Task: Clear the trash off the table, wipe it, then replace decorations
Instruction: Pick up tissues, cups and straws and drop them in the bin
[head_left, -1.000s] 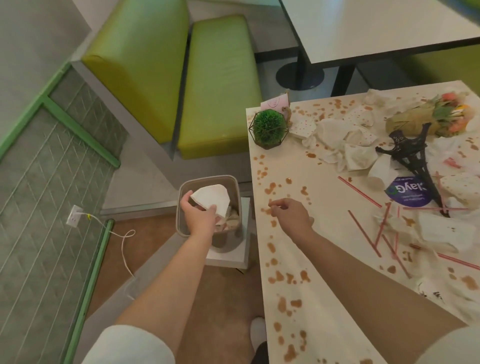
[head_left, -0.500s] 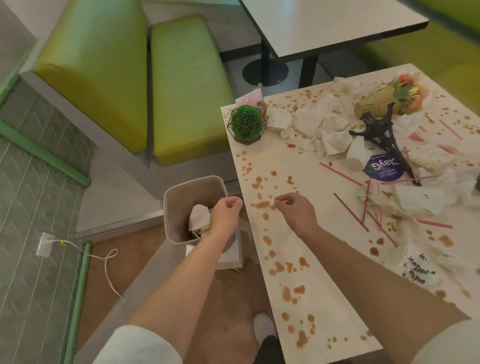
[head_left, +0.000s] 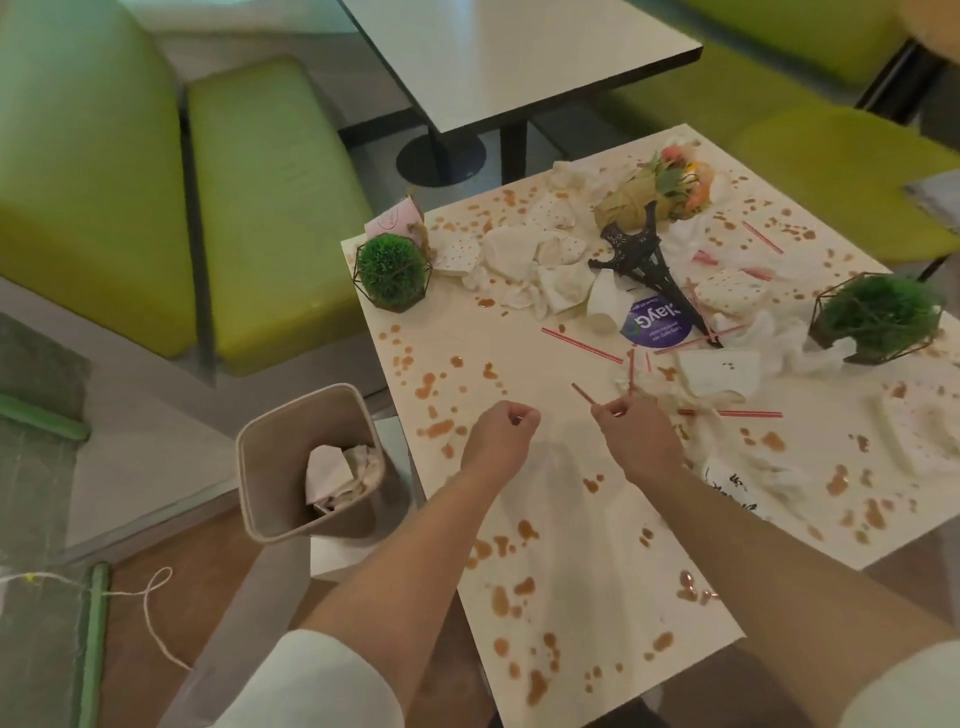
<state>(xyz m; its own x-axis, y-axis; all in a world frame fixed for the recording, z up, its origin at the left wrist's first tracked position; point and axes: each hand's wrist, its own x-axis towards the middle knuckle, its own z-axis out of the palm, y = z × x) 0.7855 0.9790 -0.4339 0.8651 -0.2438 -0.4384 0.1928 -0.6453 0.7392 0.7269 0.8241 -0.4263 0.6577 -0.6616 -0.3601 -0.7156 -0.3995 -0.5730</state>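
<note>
Right hand (head_left: 641, 441) has a pinch grip on a red straw (head_left: 586, 396) mid-surface (head_left: 561, 519); left hand (head_left: 498, 439) is curled, holding nothing. Bare spotted stretch along the near-left edge beside the trash bin (head_left: 291, 462). Purple sticker (head_left: 657, 323) reads something like "Jayg", upside down.

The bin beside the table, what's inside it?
The bin holds crumpled white napkins, piled against its far side. Whatever lies beneath them, and the bin's bottom, is covered.

Stained table (head_left: 550, 519) strewn with napkins (head_left: 535, 270), seemingly crumpled
</note>
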